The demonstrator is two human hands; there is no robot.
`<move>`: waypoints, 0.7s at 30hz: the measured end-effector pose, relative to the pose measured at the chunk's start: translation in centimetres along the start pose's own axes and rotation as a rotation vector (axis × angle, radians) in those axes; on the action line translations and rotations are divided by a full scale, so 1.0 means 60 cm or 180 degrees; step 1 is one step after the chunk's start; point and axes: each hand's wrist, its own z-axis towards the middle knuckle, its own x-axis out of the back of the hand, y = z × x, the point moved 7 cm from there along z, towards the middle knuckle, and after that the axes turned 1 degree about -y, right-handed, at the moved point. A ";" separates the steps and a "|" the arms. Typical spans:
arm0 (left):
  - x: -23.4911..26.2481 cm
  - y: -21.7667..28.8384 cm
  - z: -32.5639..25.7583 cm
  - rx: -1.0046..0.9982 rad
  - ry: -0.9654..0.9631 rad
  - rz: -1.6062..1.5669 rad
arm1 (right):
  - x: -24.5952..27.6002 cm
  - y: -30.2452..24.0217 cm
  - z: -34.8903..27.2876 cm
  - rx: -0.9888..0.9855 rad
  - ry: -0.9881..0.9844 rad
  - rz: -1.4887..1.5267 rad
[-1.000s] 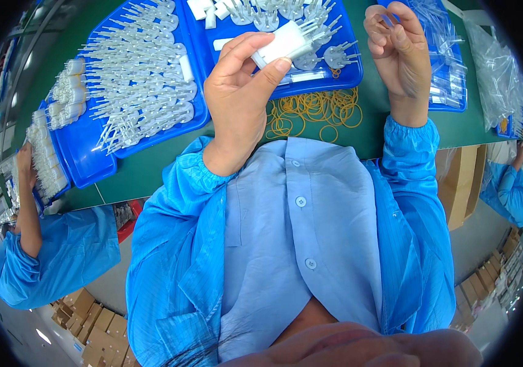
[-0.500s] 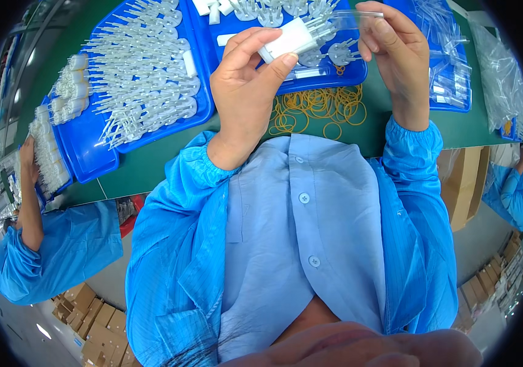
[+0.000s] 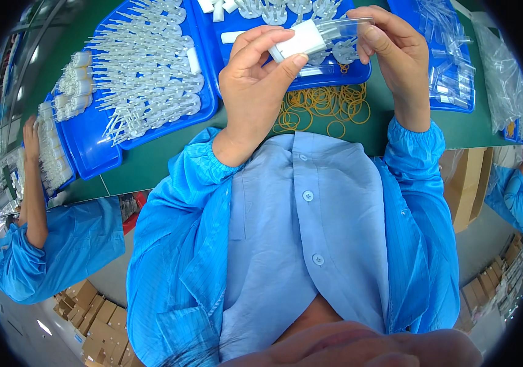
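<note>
Between the thumb and fingers of my left hand (image 3: pixel 250 92) is a white plastic block (image 3: pixel 302 41), tilted slightly up to the right. My right hand (image 3: pixel 397 61) pinches the far end of a clear plastic sleeve (image 3: pixel 346 28). The sleeve's left end meets the right side of the block, around where its thin prongs stick out; how far it overlaps them is hard to tell. Just beyond both hands, a blue tray (image 3: pixel 359 74) holds pale pronged pieces (image 3: pixel 273 14) on round bases and several white blocks.
Yellow rubber bands (image 3: pixel 328 104) lie on the green table near me. A blue tray (image 3: pixel 128 139) of pronged pieces is at left, and clear sleeves (image 3: pixel 448 67) fill a tray at right. Co-workers' blue sleeves (image 3: pixel 78 248) show at left and right. A cardboard box (image 3: pixel 466 186) stands at lower right.
The clear sleeve has shifted left and now reaches the block, over its prongs. My left hand has moved slightly right and down. The left co-worker's hand has moved up.
</note>
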 end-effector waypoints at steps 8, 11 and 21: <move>-0.003 0.003 -0.002 -0.0115 -0.0123 0.0216 | 0.012 0.010 -0.005 0.0232 -0.0301 -0.0502; -0.001 0.002 -0.003 -0.0074 -0.0077 0.0173 | 0.011 0.014 -0.004 0.0246 -0.0362 -0.0402; 0.000 0.004 -0.007 -0.0079 0.0008 0.0681 | -0.006 0.011 -0.006 0.0294 -0.0333 -0.0403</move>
